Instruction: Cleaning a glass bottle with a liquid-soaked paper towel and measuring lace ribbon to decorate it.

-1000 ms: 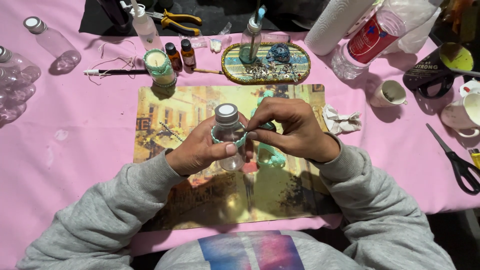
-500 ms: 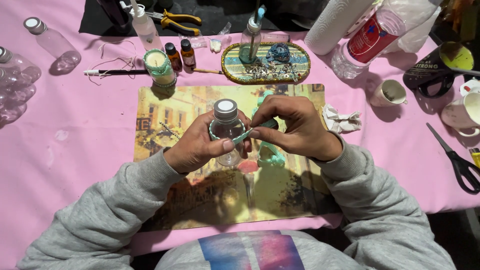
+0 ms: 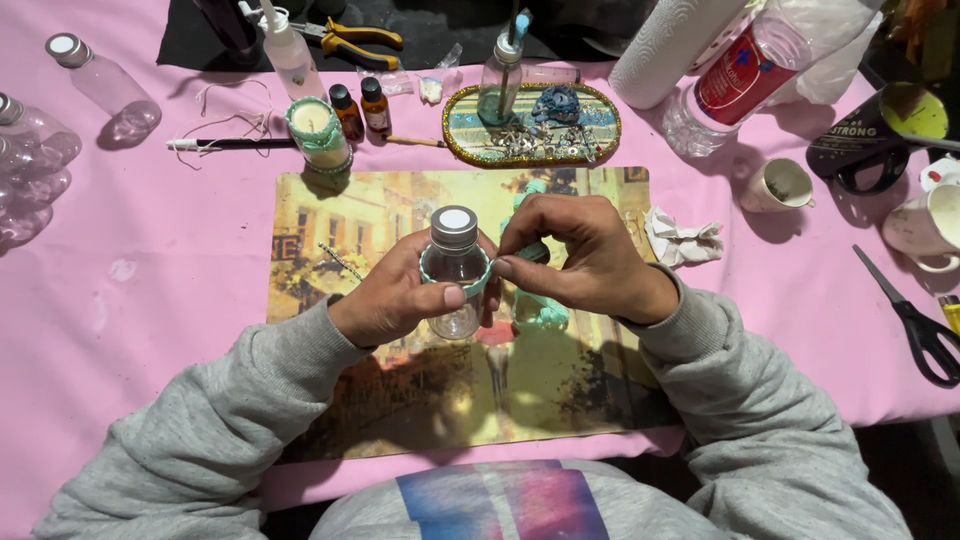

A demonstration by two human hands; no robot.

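While the head camera looked down, the left hand (image 3: 395, 300) wrapped its grip around a small clear bottle (image 3: 455, 270) with a silver cap, thumb pressed across the front. That bottle stood upright above the picture placemat (image 3: 330, 230), near its middle, and looked empty. A teal band (image 3: 470, 279) ringed the bottle's shoulder. The right hand (image 3: 585, 255) pinched the band's end against the bottle's right side, its grip narrow, fingertips closed on the strip.

Behind the hands, an oval gold-rimmed tray (image 3: 465, 150) held a pile of small metal pieces, a blue lump and a clear bottle (image 3: 500, 85) with a brush standing in it. Two small brown bottles (image 3: 362, 108) with black caps stood just left of the tray, beside a jar (image 3: 318, 135) wrapped in green trim. Several empty clear bottles (image 3: 95, 85) lay at the far left of the pink counter (image 3: 150, 300). On the right, a large plastic water bottle (image 3: 740, 75) lay tilted near a paper towel roll (image 3: 672, 40), and a small white cup (image 3: 780, 185) lay on its side, its contents unclear. Scissors (image 3: 915, 320) lay at the right edge.
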